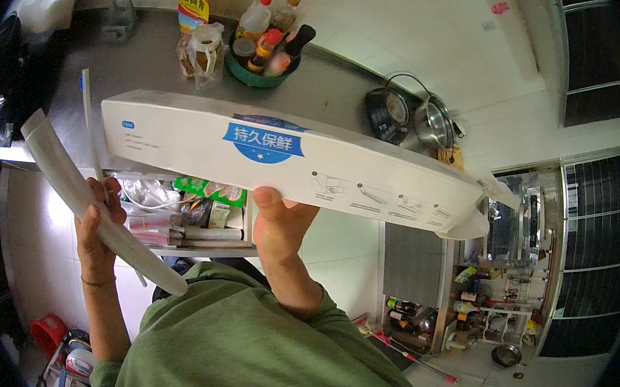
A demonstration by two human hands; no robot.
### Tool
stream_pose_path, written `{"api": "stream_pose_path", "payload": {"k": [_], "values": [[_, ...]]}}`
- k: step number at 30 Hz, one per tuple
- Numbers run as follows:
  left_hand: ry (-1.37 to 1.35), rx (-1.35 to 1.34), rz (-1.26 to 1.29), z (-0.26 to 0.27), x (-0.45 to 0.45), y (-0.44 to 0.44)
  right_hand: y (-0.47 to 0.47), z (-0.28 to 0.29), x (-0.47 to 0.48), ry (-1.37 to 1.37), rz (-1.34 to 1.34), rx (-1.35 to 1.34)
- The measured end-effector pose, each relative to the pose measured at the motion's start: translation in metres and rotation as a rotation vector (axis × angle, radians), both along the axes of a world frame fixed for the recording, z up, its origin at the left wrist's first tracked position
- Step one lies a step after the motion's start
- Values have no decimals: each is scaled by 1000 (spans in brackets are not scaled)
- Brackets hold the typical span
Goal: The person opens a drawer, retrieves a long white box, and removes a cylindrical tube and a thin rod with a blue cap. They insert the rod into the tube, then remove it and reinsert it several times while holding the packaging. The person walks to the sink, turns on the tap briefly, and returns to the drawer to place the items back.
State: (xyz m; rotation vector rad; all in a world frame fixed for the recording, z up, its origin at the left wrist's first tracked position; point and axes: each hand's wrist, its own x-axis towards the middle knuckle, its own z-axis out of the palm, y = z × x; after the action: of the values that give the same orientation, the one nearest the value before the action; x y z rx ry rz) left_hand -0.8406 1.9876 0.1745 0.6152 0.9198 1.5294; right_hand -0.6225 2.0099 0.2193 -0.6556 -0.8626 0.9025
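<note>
A long white cardboard box of cling film [197, 141], bearing blue print and small drawings, spans the middle of the view, its right end flaps torn or unfolded. My right hand [282, 224] grips it from below, thumb on the front face. In my left hand [101, 212] is a whitish roll of plastic film [60, 169], slanting down toward my green shirt. A thin white strip with a blue end [90, 122] is also held there, behind the roll. Below the box, an open drawer [251, 221] holds plastic bags, a green packet and another roll.
On the dark counter [331, 92] stand a green basket [259, 79] of bottles, a bagged jug [206, 49], a yellow-red packet [194, 3] and metal pots [434, 121]. A stove is at far left. Bottles fill racks at right; a red bucket [48, 334] is at lower left.
</note>
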Motion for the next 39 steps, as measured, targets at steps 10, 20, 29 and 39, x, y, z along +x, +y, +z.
{"api": "stream_pose_path", "payload": {"k": [10,20,29,39], "values": [[-20,33,-39,-10,-6,-1,3,2,-3,7,23,4],[-13,-9,-8,-4,-2,0,1,2,-3,12,20,-21],[21,-10,-32,-1,-2,0,3,6,-3,1,-5,13],[30,28,-33,-2,-3,0,2,7,-4,14,-2,19]]}}
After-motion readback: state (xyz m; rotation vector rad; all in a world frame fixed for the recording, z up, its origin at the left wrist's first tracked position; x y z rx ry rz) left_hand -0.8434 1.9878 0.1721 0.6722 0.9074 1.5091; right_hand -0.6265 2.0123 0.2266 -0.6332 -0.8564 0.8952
